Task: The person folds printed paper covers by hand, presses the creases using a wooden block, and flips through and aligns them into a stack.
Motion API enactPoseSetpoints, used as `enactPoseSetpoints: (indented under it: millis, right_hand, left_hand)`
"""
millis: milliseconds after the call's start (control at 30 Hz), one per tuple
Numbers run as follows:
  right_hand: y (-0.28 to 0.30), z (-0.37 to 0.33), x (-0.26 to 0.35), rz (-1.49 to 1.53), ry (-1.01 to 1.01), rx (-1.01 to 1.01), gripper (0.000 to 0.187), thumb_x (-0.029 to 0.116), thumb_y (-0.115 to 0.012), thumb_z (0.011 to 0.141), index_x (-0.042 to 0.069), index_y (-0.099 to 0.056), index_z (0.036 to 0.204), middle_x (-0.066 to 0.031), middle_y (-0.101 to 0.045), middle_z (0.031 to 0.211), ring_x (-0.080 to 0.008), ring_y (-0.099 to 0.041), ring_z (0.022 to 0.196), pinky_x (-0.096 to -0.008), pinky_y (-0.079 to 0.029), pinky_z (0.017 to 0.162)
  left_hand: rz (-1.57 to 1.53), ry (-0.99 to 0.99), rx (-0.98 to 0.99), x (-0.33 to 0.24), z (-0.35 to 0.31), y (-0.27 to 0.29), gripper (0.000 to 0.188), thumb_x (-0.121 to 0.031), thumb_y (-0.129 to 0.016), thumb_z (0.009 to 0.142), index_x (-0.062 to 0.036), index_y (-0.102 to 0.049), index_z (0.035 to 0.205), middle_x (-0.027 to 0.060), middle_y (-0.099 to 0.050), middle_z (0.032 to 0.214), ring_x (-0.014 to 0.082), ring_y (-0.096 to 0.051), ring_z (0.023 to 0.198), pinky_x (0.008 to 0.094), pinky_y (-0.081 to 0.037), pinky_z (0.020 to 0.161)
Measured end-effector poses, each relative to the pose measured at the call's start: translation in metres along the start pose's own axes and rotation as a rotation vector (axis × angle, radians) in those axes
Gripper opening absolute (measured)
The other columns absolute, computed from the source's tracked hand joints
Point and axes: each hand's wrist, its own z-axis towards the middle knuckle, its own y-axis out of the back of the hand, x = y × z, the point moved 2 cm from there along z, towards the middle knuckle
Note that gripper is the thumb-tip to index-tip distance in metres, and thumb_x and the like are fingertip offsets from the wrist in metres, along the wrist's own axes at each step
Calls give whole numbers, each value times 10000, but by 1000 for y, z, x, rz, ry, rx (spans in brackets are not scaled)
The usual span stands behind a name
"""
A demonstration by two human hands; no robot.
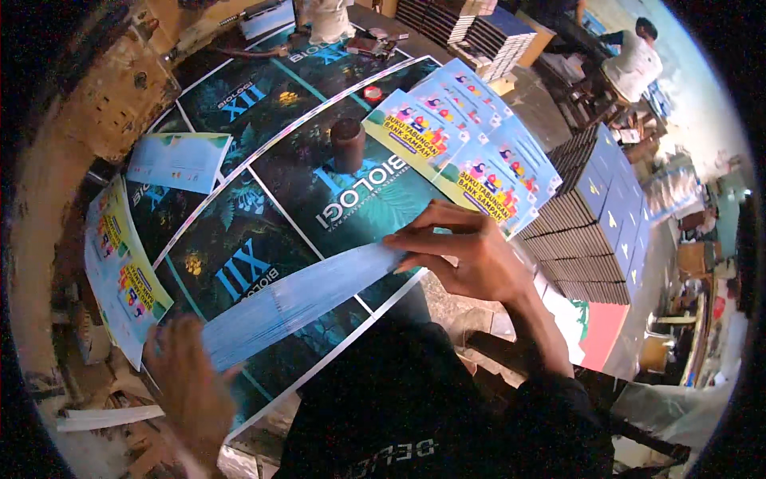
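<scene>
A long bundle of pale blue paper sheets point(291, 299), its layered edges slightly fanned, stretches between my hands low over the printed sheets on the table. At its right end my right hand point(471, 251) is closed, pinching the sheets between thumb and fingers. By its left end is my left hand point(190, 383), blurred by motion; I cannot make out whether its fingers grip the paper. Dark printed cover sheets point(263, 211) with turquoise lettering spread over the worktop beneath. A dark brown cylinder point(348, 148) stands upright on them, beyond the bundle.
Colourful blue-and-yellow printed covers point(463, 136) lie overlapping at the far right, another printed cover point(124, 271) at the left edge. A loose blue sheet point(179, 160) rests far left. Tall stacks of blue-covered books point(590, 215) stand at right. One person point(634, 68) sits in the background.
</scene>
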Motion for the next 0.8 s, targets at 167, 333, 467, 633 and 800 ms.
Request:
enactPoseSetpoints:
  millis: [167,333,467,633,800]
  right_hand:
    - [-1,-12,5,84,-94,36,655,137,-841,738,35,-569,1325,-152,-634,1150,-286,-621,1035,-399,-508,897]
    - [-12,-45,-16,299,-69,220,1145,406,-956,576,-6,-363,1465,-217,-509,1392,-322,-528,1267,-437,-404,1065]
    - [-32,-61,2,202,-328,192,713,164,-861,543,17,-615,1196,-171,-685,1107,-334,-675,1038,-416,-530,897]
    - [-45,-113,41,242,-209,168,766,217,-869,538,67,-582,1232,-151,-673,1110,-373,-692,958,-422,-564,817]
    - [-80,-126,43,343,-411,466,1016,251,-915,555,91,-391,1411,-218,-597,1236,-401,-594,1178,-452,-528,930]
  left_hand:
    - [-121,15,-85,-39,22,-42,607,-157,-818,675,-48,-551,1209,157,-621,1136,345,-570,1143,519,-334,1086]
    - [-118,-57,-157,-28,25,-47,510,-103,-792,679,-88,-617,1158,157,-637,1162,354,-603,1120,519,-403,1052]
    - [-154,-155,-70,-5,32,-36,467,-79,-779,669,-91,-646,1117,113,-647,1180,317,-602,1147,507,-408,1060]
    - [-124,-417,-32,-19,48,11,416,-74,-731,699,-92,-648,1106,80,-644,1155,260,-591,1159,466,-393,1079]
    - [53,-607,-109,-32,44,-38,332,-167,-591,830,-86,-630,1149,77,-595,1173,228,-535,1206,435,-358,1143]
